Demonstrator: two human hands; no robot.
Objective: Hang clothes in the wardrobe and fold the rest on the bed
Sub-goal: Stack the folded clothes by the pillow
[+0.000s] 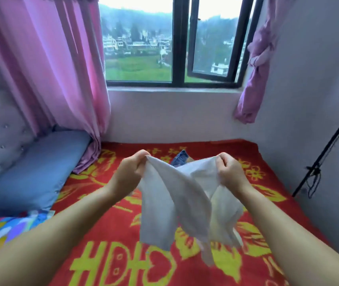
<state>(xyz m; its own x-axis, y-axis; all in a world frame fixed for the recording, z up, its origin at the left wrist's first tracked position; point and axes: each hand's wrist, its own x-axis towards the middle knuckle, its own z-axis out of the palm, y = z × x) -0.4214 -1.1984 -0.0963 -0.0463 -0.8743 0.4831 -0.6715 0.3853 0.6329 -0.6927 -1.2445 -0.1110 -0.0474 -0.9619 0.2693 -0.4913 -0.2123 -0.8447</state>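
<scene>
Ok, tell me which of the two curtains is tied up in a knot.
The right curtain, beside the open window pane, is knotted partway up and ends above the bed. The left curtain hangs loose down to the blue pillow.

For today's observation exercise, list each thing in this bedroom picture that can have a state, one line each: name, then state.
White garment: held up over the bed by both hands, hanging unfolded.
Left hand: closed on the garment's top edge.
Right hand: closed on the garment's top edge.
Denim garment: lying crumpled on the red blanket.
Right window pane: swung open.
Left pink curtain: hanging loose.
Right pink curtain: knotted up.
</scene>
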